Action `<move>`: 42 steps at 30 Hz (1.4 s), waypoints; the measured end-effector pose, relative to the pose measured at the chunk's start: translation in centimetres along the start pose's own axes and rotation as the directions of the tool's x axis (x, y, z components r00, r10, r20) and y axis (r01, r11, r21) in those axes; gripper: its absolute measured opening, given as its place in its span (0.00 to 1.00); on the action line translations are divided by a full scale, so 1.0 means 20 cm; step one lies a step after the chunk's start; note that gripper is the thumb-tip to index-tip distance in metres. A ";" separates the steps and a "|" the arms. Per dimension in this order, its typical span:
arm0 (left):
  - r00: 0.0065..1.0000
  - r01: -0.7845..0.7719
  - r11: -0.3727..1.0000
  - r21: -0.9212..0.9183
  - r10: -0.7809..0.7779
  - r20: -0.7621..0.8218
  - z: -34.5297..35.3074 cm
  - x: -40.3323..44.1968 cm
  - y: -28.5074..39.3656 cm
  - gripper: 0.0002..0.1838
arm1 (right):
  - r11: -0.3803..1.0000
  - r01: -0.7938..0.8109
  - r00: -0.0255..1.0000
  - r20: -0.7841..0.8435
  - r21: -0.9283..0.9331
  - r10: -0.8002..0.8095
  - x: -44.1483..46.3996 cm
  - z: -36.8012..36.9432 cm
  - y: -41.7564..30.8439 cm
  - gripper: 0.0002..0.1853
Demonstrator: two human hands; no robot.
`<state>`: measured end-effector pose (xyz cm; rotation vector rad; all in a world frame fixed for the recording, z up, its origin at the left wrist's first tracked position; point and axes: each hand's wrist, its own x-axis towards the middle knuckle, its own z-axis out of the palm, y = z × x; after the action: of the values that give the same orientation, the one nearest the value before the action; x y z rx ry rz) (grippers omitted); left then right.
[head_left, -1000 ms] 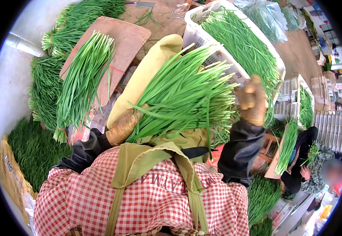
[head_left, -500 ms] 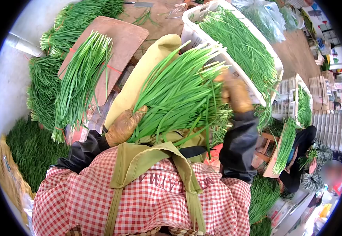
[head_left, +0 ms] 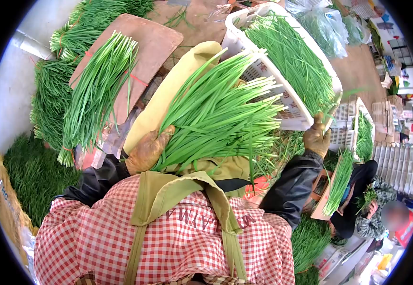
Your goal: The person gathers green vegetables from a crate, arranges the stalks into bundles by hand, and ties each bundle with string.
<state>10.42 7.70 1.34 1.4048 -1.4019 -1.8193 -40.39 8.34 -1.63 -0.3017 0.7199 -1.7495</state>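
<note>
My left hand (head_left: 147, 151), in a brown glove, is closed around the leafy side of a large loose bunch of garlic chives (head_left: 216, 114) that lies across my lap. The pale cut ends fan out toward the right. My right hand (head_left: 316, 138), gloved too, is held out at the near right corner of a white plastic crate (head_left: 282, 95). Its fingers are pressed together, and what they hold, if anything, is too small to make out. A blurred green streak (head_left: 354, 91) shows in the air beyond it.
A tied chive bunch (head_left: 99, 80) lies on a brown board (head_left: 144, 40) to the left. More chives (head_left: 54, 102) are stacked along the wall. A yellow padded piece (head_left: 168, 90) stands behind my bunch. At right, a person in camouflage sleeves (head_left: 380, 190) handles chives.
My right hand has moved right and down, away from the cut ends to beside the crate corner. My left hand keeps its grip on the chives.
</note>
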 end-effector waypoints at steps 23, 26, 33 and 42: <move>0.993 0.121 0.968 -0.218 -0.121 0.012 -0.15 0.03 -0.10 0.34 | -0.519 0.627 0.693 0.721 -0.581 0.029 -0.28 1.13 0.97 0.02; 0.992 0.123 0.976 -0.179 -0.117 0.044 -0.24 0.06 -0.26 0.35 | 0.541 0.353 0.828 0.524 -0.764 0.201 -0.32 1.16 0.95 0.08; 0.987 0.161 0.967 -0.197 -0.157 0.034 -0.25 -0.03 -0.17 0.38 | 0.916 0.401 0.906 0.137 0.027 -0.401 -0.28 0.49 -0.01 0.12; 0.984 0.163 0.974 -0.156 -0.149 0.095 -0.19 -0.05 -0.18 0.44 | 0.369 0.058 0.992 0.014 -0.928 -0.121 -0.32 0.40 0.28 0.14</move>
<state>14.97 8.18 -1.26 1.4035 -1.1778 -2.0628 -29.74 11.11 2.23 -1.0947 1.7606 -1.2425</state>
